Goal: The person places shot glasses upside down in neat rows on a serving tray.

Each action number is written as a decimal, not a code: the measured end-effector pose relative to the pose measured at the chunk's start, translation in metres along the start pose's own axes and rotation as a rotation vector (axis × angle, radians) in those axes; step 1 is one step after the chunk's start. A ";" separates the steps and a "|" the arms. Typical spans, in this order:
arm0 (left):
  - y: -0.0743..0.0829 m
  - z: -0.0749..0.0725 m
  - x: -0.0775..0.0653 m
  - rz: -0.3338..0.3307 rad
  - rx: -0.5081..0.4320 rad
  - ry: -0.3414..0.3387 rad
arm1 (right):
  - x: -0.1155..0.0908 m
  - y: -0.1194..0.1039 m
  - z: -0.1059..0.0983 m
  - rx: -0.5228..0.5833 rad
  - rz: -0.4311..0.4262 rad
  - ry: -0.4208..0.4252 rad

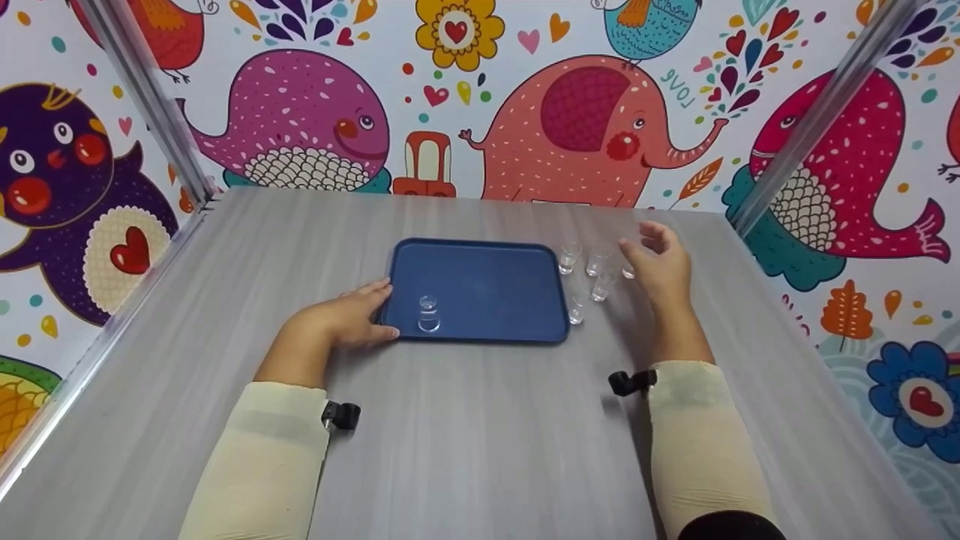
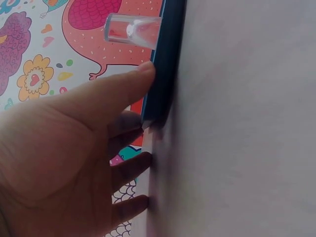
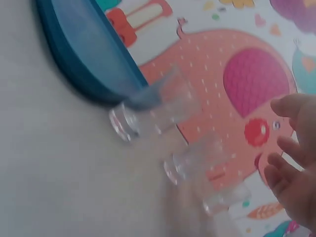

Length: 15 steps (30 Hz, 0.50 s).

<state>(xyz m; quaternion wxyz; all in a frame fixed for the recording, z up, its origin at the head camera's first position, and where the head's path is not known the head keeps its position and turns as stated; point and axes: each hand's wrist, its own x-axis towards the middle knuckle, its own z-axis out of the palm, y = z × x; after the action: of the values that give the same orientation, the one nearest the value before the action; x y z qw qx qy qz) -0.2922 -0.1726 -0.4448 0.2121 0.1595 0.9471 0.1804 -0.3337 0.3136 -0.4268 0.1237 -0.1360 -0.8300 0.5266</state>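
Observation:
A blue tray point(image 1: 487, 292) lies on the table with one small shot glass point(image 1: 428, 315) standing near its front left corner. My left hand point(image 1: 349, 315) touches the tray's left edge, its thumb at the front corner and its fingers spread along the side. Right of the tray, several clear shot glasses point(image 1: 601, 288) stand on the table. My right hand point(image 1: 660, 262) hovers over the rightmost glass point(image 1: 628, 270), which it partly hides. Its fingers are loosely bent, with nothing between them. In the right wrist view, the glasses point(image 3: 153, 113) look blurred and apart from the fingers.
The grey wood-grain table point(image 1: 465, 435) meets a wall point(image 1: 450, 112) with cartoon animals at the back. Metal posts point(image 1: 825, 112) rise at the table's rear corners. A black camera mount point(image 1: 341, 415) juts from the left wrist, another point(image 1: 632, 382) from the right.

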 end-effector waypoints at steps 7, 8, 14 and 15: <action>-0.001 0.001 0.001 -0.005 -0.003 0.002 | 0.012 0.020 -0.008 0.009 0.074 0.039; -0.001 0.001 0.001 -0.005 -0.002 0.002 | 0.013 0.022 -0.007 0.015 0.082 0.036; 0.000 0.001 0.001 -0.007 -0.002 -0.002 | 0.021 0.036 -0.002 0.022 0.127 0.034; 0.000 0.001 0.001 -0.006 -0.003 -0.005 | 0.022 0.038 -0.002 0.022 0.132 0.035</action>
<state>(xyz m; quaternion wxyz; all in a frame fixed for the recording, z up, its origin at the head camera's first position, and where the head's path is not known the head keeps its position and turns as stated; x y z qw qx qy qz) -0.2928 -0.1720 -0.4455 0.2151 0.1567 0.9468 0.1807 -0.3500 0.3389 -0.4595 0.1048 -0.1980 -0.8110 0.5404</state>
